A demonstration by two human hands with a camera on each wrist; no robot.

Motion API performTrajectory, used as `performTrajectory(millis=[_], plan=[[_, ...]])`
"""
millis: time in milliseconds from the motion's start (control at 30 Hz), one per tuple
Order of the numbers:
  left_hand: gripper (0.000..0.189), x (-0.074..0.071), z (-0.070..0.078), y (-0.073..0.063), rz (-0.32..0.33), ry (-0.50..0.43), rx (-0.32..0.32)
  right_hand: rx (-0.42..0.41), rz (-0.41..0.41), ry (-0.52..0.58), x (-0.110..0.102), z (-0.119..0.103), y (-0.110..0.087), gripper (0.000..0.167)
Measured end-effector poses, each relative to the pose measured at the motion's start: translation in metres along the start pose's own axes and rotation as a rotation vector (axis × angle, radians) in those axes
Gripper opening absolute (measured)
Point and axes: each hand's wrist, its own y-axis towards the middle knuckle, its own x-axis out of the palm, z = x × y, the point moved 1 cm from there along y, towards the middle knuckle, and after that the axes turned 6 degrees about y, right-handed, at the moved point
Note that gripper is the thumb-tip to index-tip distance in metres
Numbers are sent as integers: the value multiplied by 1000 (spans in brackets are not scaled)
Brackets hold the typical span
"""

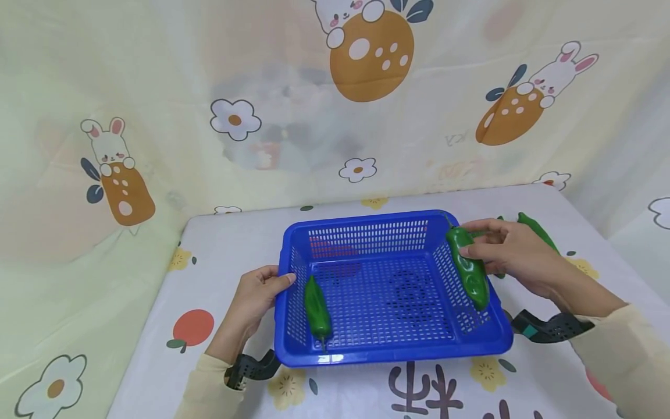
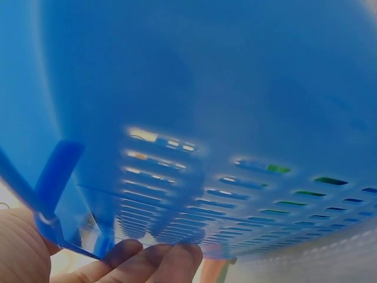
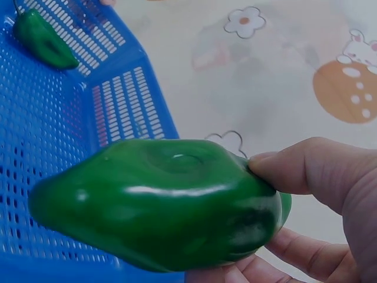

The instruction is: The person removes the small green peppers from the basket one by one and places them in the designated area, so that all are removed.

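A blue plastic basket (image 1: 387, 352) with slotted walls sits in front of me in the head view. My left hand (image 1: 256, 297) grips its left rim, thumb over the edge; in the left wrist view the fingers (image 2: 177, 262) lie against the outer wall. Above the basket's right side, my right hand (image 1: 515, 256) holds a glossy green pepper (image 1: 468, 270) between thumb and fingers. The same pepper fills much of the right wrist view, its tapered end over the basket. Another green pepper (image 1: 317, 311) lies inside along the left wall.
More green peppers (image 1: 538, 231) lie on the table to the right of the basket, partly hidden behind my right hand. A printed cloth (image 1: 235, 244) covers the table, and a patterned curtain (image 1: 293, 145) hangs behind it. Dark straps (image 1: 555, 327) circle both wrists.
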Motion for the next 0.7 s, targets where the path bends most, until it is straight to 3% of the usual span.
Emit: performTrajectory(millis=[700], plan=[[35, 0, 0, -1, 7, 6, -14, 16, 80, -42, -42, 32, -16, 67]])
